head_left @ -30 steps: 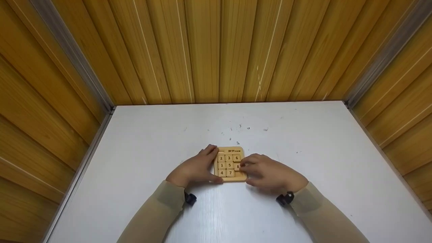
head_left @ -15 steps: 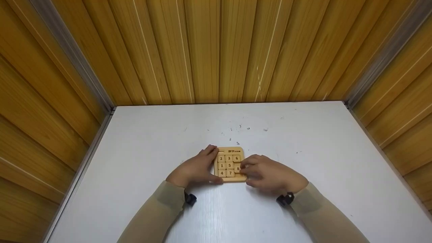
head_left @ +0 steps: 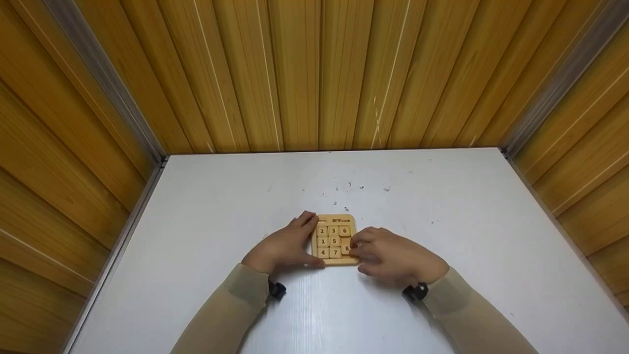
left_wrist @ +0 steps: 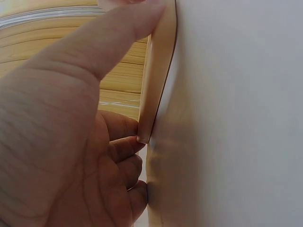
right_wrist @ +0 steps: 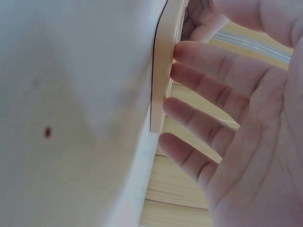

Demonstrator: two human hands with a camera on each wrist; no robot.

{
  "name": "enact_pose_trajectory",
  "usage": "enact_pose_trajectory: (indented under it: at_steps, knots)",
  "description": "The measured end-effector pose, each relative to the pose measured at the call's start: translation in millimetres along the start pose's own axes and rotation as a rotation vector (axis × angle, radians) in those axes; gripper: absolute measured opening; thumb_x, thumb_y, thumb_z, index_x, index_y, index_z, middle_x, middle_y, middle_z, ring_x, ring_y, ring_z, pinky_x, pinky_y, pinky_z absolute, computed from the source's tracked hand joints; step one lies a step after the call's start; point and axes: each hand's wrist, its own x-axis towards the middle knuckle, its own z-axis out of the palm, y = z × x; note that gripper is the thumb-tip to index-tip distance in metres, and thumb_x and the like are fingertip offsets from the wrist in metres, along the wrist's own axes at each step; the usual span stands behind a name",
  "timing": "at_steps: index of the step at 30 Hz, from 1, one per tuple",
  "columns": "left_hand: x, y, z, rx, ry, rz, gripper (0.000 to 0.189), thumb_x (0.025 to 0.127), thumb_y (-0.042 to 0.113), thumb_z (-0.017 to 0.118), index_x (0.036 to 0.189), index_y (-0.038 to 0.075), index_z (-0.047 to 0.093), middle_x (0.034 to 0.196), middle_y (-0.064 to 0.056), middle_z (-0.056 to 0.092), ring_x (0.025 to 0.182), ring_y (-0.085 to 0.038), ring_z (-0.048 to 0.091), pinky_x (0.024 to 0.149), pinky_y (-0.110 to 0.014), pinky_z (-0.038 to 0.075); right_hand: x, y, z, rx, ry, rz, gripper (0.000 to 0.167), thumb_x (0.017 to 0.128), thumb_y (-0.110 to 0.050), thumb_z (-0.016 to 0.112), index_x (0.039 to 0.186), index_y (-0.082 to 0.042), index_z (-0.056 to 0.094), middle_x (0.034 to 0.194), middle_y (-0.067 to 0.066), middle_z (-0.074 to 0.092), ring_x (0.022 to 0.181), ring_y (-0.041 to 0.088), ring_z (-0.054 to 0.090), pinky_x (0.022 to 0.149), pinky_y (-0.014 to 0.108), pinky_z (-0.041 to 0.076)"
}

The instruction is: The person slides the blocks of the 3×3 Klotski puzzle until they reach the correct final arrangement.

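A wooden sliding number puzzle [head_left: 338, 262] lies flat on the table in the head view. Its tiles read 2, 3, 6 on top, 1 and 5 in the middle row, then 4, 7 and 8. My left hand [head_left: 282, 246] grips the frame's left side, thumb at the near corner and fingers at the far one. The left wrist view shows that thumb and the puzzle's edge [left_wrist: 158, 71]. My right hand [head_left: 390, 253] touches the 8 tile [head_left: 346, 249] with its fingertips, partly covering it. Extended fingers [right_wrist: 199, 118] reach the side of the puzzle in the right wrist view.
The white table [head_left: 216, 196] has small dark marks beyond the puzzle. Yellow wood-patterned panels [head_left: 295, 73] rise behind it and on both sides, with grey metal strips at the corners. A dark wrist strap [head_left: 415, 291] shows below the right hand.
The 8 tile has slid toward me, from the middle row's right end into the bottom row, leaving the gap above it. The right fingertips followed it slightly; the left hand stayed still.
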Motion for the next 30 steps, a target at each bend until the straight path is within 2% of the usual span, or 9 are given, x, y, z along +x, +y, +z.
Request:
enact_pose_trajectory:
  at_steps: [9, 18, 30]
  knots:
    - [-0.3, 1.4, 0.3, 0.022, 0.007, -0.015, 0.133, 0.085, 0.062, 0.096, 0.183, 0.018, 0.019, 0.193, 0.003, 0.013, 0.180, -0.026, 0.014, 0.144, -0.050, 0.030, -0.2, -0.9, 0.5, -0.016, 0.021, -0.041, 0.038, 0.103, -0.029, 0.078, 0.138, -0.014, 0.083, 0.143, 0.002, 0.075, 0.136, 0.026, 0.068, 0.120, 0.049, 0.056]
    - [0.7, 2.2, 1.6, 0.055, 0.017, -0.015, 0.131, 0.085, 0.060, 0.097, 0.182, 0.014, 0.022, 0.193, -0.001, 0.014, 0.180, -0.027, 0.014, 0.144, -0.049, 0.028, 0.2, -2.8, 2.3, -0.025, -0.002, -0.020, 0.036, 0.105, -0.033, 0.077, 0.136, -0.016, 0.084, 0.143, 0.001, 0.075, 0.137, 0.024, 0.068, 0.121, 0.048, 0.056]
    - [1.0, 1.2, 3.1, 0.055, 0.037, 0.007, 0.130, 0.084, 0.056, 0.098, 0.182, 0.015, 0.023, 0.193, -0.001, 0.012, 0.180, -0.025, 0.013, 0.145, -0.047, 0.026, 0.8, -3.9, 1.0, -0.050, 0.006, -0.047, 0.036, 0.106, -0.033, 0.075, 0.136, -0.016, 0.084, 0.143, 0.002, 0.076, 0.136, 0.025, 0.069, 0.120, 0.049, 0.057]
